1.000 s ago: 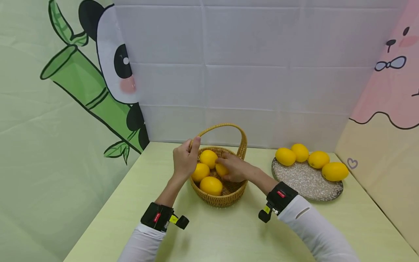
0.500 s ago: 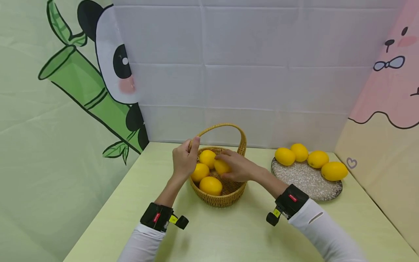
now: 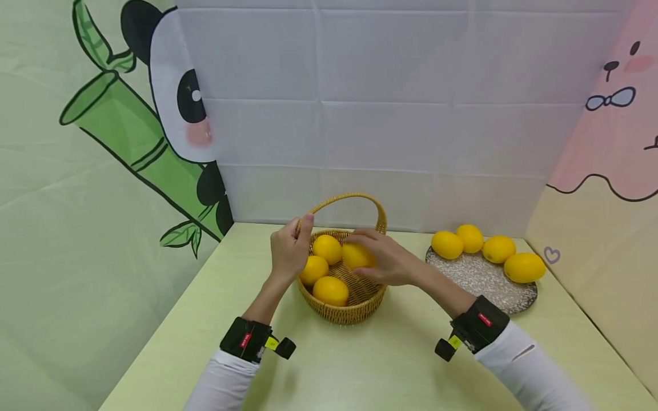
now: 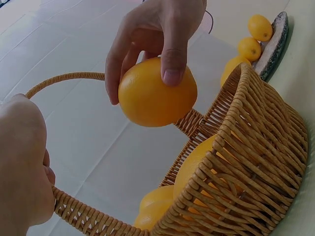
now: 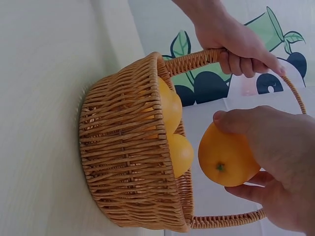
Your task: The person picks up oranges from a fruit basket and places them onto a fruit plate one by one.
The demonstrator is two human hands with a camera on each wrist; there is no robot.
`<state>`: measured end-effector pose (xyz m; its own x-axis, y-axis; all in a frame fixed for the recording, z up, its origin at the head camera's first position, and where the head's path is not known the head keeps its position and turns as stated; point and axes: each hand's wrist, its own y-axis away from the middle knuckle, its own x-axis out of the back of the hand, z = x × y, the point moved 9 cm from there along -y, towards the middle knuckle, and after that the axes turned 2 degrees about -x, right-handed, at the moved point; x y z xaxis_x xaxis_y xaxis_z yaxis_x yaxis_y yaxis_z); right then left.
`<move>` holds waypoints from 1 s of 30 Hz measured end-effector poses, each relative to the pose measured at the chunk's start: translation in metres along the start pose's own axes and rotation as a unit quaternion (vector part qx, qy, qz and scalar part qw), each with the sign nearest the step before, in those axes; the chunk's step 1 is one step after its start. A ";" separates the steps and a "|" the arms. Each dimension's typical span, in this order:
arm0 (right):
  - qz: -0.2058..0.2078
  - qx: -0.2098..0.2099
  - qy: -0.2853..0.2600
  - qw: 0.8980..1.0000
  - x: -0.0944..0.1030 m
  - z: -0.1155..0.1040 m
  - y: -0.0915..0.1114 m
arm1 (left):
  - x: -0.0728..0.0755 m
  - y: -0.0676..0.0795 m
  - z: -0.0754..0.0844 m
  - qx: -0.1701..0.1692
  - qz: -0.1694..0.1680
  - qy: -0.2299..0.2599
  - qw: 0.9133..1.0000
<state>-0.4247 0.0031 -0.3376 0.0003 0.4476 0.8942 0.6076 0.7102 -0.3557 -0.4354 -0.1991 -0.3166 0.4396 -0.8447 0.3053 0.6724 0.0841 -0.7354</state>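
Observation:
A yellow lemon [image 3: 358, 256] is in my right hand [image 3: 388, 260], thumb on one side and fingers on the other. In both wrist views this lemon [image 4: 157, 93] is up above the basket's rim, its green stem end [image 5: 220, 167] facing the right wrist camera. My left hand [image 3: 290, 248] grips the left side of the arched handle [image 3: 354, 196] of a woven wicker basket [image 3: 344, 315]. Inside the basket lie more lemons, one at the back [image 3: 327, 249], one at the left [image 3: 314, 270] and one in front [image 3: 331, 291].
To the right, a speckled grey plate [image 3: 475, 279] bears several lemons [image 3: 498, 249] along its far and right edges. The pale table [image 3: 390, 365] meets a white backdrop [image 3: 385, 114] close behind the basket. Printed side panels [image 3: 77, 228] flank the table.
My right hand has risen out of the basket and drawn back to the right, bringing the lemon with it. The left hand has kept its grip on the handle, and the basket stays put.

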 end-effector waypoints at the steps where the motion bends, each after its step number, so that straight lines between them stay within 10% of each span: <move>1: 0.003 0.003 -0.002 1.000 0.002 0.000 0.002 | 0.000 0.000 0.000 -0.001 0.001 0.000 1.000; 30: 0.130 0.035 -0.006 0.991 0.073 0.014 0.082 | 0.003 0.000 0.003 -0.006 0.001 -0.004 1.000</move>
<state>-0.3862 0.1016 -0.3055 0.1403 0.6256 0.7674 0.5314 0.6064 -0.5915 -0.4324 -0.1999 -0.3144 0.4464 -0.8401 0.3082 0.6639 0.0800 -0.7435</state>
